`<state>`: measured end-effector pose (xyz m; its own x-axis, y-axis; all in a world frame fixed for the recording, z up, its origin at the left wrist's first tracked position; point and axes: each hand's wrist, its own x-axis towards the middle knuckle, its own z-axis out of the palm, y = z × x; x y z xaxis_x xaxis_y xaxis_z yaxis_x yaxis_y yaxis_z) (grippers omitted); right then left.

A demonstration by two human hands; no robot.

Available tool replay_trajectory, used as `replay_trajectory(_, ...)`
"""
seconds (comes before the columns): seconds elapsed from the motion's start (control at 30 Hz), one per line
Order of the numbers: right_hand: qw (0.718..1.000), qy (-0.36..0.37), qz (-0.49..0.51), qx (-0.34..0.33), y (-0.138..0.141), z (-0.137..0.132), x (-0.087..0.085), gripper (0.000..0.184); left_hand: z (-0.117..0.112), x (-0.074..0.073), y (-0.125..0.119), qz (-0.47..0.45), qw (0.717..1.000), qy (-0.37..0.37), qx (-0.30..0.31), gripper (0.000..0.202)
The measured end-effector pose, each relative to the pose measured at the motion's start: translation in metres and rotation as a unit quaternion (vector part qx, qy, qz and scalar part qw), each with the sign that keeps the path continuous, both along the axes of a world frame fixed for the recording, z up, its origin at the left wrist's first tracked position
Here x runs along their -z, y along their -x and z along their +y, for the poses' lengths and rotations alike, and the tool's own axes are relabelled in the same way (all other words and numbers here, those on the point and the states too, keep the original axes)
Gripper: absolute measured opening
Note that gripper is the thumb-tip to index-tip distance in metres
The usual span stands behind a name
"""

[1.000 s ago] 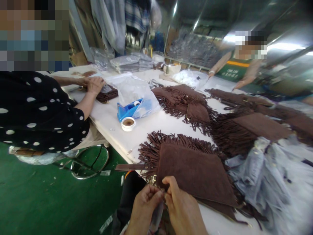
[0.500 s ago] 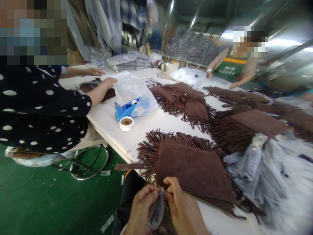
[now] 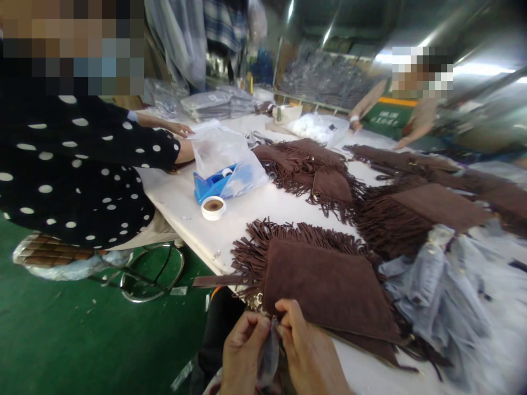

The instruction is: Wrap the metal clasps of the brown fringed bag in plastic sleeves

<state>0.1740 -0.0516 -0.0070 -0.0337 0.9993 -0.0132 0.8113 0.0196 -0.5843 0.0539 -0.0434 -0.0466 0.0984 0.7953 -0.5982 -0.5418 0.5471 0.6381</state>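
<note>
A brown fringed suede bag [image 3: 325,285] lies flat at the table's near edge, its fringe fanned toward the far side. At its near left corner is gold-coloured metal hardware [image 3: 258,300]. Just below this corner, my left hand [image 3: 242,348] pinches a clear plastic wrap [image 3: 269,356] between thumb and forefinger. My right hand [image 3: 307,348] is closed on the same wrap from the other side, its bent forefinger close to the bag's edge. What the wrap covers is hard to make out. A narrow brown strap [image 3: 218,281] sticks out left of the bag.
Several more fringed bags [image 3: 436,206] lie across the white table [image 3: 185,211]. Crumpled clear plastic [image 3: 436,296] is at right. A blue tape dispenser [image 3: 214,184] stands partly under a plastic bag [image 3: 222,145], beside a white-rimmed round container [image 3: 213,208]. Co-workers stand left and far right.
My hands stay almost in place, with the left shifted very slightly right. The co-worker at left has leaned in, one arm reaching farther over the table.
</note>
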Motion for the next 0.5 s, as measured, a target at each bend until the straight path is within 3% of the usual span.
replay_trajectory(0.23, 0.999, 0.022, -0.018, -0.032, -0.004, 0.003, -0.003, 0.032, -0.001, -0.008, -0.001, -0.042, 0.999, 0.016, -0.025, 0.033)
replay_trajectory(0.37, 0.998, -0.003, -0.030, -0.048, -0.003, 0.003, -0.004, 0.037, 0.004, -0.017, 0.001, -0.113, 0.993, 0.031, -0.004, 0.023)
replay_trajectory(0.5, 0.997, -0.017, -0.054, -0.049, -0.002, 0.002, -0.004, 0.039, 0.012, -0.024, 0.003, -0.143, 0.982, 0.111, 0.047, 0.014)
